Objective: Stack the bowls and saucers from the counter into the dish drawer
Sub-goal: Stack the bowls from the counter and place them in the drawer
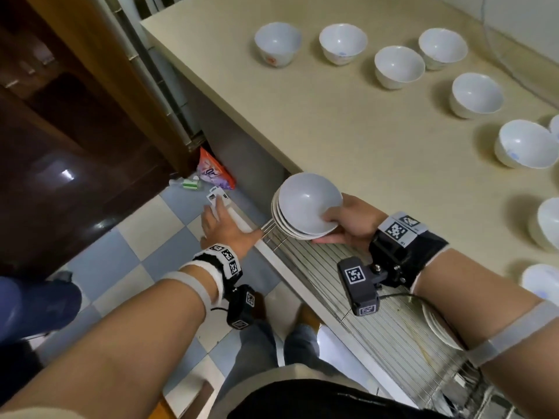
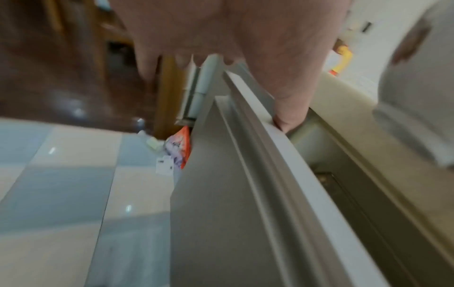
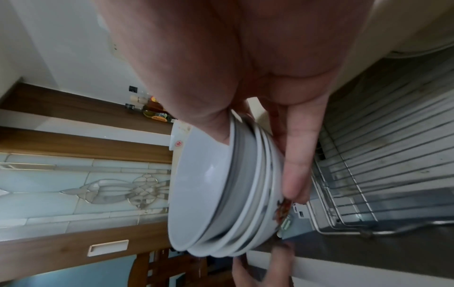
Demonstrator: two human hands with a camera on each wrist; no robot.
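My right hand (image 1: 328, 228) grips a tilted stack of white saucers (image 1: 305, 204), thumb inside the top one and fingers under the bottom one. It hovers above the far-left corner of the pulled-out dish drawer's wire rack (image 1: 305, 252). In the right wrist view the hand (image 3: 255, 153) clamps the stack (image 3: 209, 194) beside the rack (image 3: 380, 145). My left hand (image 1: 223, 225) grips the top edge of the drawer front (image 1: 272, 258). The left wrist view shows its (image 2: 236, 91) thumb behind the panel (image 2: 245, 174). Several white bowls (image 1: 278, 43) stand apart on the beige counter (image 1: 348, 131).
A pile of white plates (image 1: 438, 328) lies in the drawer under my right forearm. An orange and purple packet (image 1: 213, 170) and scraps lie on the checkered floor (image 1: 136, 237) by a dark wooden cabinet (image 1: 75, 131). Another person's blue trouser leg (image 1: 36, 303) is at the left.
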